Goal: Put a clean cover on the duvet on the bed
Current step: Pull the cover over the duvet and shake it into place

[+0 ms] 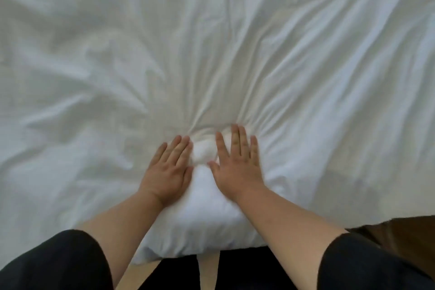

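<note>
A white duvet in its white cover (235, 54) spreads wrinkled over the whole bed. Its near edge bulges toward me as a padded fold (202, 219). My left hand (168, 167) lies flat on the cover with straight fingers, pressing down just left of a small bunched lump of fabric (204, 150). My right hand (237, 162) presses flat on the right side of that lump, fingers spread and straight. Creases fan out from between the two hands across the cover.
The bed's near edge runs along the bottom, with a dark brown strip (400, 231) at the lower right. My dark sleeves and dark trousers fill the bottom corners, with pale floor (209, 273) showing between my legs.
</note>
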A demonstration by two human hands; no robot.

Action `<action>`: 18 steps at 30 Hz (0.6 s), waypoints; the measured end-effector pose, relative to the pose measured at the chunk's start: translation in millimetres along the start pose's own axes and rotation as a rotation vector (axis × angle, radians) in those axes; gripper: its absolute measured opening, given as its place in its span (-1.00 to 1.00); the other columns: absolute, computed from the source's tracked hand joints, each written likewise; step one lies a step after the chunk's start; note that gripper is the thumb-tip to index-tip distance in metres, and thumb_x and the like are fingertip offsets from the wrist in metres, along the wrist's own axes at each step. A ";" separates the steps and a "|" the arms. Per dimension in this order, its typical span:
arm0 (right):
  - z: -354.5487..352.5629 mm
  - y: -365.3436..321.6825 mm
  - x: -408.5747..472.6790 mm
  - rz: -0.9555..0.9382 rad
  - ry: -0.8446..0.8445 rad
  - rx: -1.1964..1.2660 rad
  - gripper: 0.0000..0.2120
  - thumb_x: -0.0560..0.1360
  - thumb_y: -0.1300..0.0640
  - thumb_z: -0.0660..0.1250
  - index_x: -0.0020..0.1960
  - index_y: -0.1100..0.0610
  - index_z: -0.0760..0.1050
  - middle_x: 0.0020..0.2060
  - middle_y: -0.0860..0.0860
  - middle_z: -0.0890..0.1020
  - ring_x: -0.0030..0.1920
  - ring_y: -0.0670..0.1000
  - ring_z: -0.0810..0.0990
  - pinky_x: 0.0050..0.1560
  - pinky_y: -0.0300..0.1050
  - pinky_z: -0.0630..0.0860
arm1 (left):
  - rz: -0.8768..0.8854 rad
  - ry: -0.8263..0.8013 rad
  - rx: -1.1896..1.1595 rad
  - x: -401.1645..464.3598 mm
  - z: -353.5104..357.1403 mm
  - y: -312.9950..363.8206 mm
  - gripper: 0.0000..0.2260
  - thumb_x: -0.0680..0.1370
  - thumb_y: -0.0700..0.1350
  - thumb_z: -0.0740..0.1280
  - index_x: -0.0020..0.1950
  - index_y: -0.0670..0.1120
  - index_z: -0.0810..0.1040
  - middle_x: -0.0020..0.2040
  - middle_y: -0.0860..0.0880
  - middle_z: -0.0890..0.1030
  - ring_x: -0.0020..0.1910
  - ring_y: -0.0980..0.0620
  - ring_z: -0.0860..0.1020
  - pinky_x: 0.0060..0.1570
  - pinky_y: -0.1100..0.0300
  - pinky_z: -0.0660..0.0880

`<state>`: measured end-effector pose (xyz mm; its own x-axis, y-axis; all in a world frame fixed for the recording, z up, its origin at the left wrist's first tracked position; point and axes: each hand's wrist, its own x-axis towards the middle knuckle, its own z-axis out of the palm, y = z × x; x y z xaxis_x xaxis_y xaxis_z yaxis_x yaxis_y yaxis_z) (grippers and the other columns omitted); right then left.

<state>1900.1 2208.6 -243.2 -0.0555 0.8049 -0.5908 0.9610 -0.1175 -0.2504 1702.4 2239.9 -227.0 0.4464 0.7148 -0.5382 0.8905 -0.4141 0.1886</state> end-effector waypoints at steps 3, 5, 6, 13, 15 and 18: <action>38.2 -29.4 -45.1 0.002 -0.097 -0.077 -0.25 0.62 -0.33 -0.12 0.59 -0.02 -0.41 0.55 0.18 -0.45 0.53 0.13 -0.53 0.49 0.24 -0.47 | 0.005 -0.065 -0.008 -58.1 40.6 -14.8 -0.45 0.58 0.06 0.10 0.47 -0.20 0.43 0.49 -0.13 0.41 0.49 -0.08 0.36 0.51 0.04 0.00; 56.1 -54.9 -71.2 0.025 -0.121 -0.133 -0.24 0.59 -0.35 -0.16 0.61 -0.01 -0.39 0.57 0.17 -0.41 0.55 0.12 -0.50 0.50 0.24 -0.44 | 0.006 -0.124 0.011 -90.1 57.0 -28.8 -0.45 0.57 0.10 0.09 0.46 -0.16 0.46 0.49 -0.10 0.42 0.48 -0.05 0.38 0.48 0.03 0.04; 63.6 -66.3 -83.7 0.048 -0.152 -0.135 -0.22 0.59 -0.36 -0.16 0.62 -0.01 -0.38 0.58 0.15 -0.40 0.56 0.11 -0.48 0.52 0.23 -0.43 | 0.001 -0.151 0.000 -104.0 60.8 -33.9 -0.44 0.58 0.13 0.07 0.47 -0.14 0.45 0.50 -0.09 0.41 0.49 -0.03 0.36 0.47 0.04 0.05; 102.3 -172.9 -176.9 0.090 -0.441 -0.129 -0.19 0.59 -0.36 0.06 0.66 -0.04 -0.20 0.64 0.06 -0.19 0.64 0.09 -0.17 0.59 0.15 -0.06 | -0.127 -0.301 -0.034 -266.6 83.6 -127.1 -0.41 0.64 0.01 -0.05 0.64 -0.07 -0.16 0.64 -0.06 -0.20 0.61 -0.02 -0.20 0.54 0.03 -0.25; 98.9 -201.3 -188.6 0.097 -0.516 -0.138 -0.25 0.60 -0.31 0.12 0.64 0.01 -0.02 0.63 0.04 0.06 0.61 0.08 0.08 0.54 0.10 0.19 | -0.194 -0.332 -0.086 -308.6 81.2 -152.2 -0.42 0.66 -0.04 0.02 0.64 -0.10 -0.13 0.65 -0.09 -0.15 0.62 -0.06 -0.14 0.56 0.00 -0.15; 82.7 -237.2 -190.7 0.106 -0.460 -0.164 -0.45 0.62 -0.24 0.14 0.51 0.02 0.25 0.45 0.04 0.39 0.44 0.11 0.38 0.39 0.08 0.37 | -0.257 -0.314 -0.131 -351.9 64.6 -175.3 -0.42 0.65 -0.06 0.07 0.64 -0.10 -0.05 0.64 -0.12 -0.04 0.61 -0.11 -0.02 0.55 -0.02 -0.02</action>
<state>1660.3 2034.9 -134.6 -0.0333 0.4491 -0.8928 0.9957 -0.0623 -0.0685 1383.5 2024.5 -123.7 0.1779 0.5708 -0.8016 0.9820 -0.1551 0.1076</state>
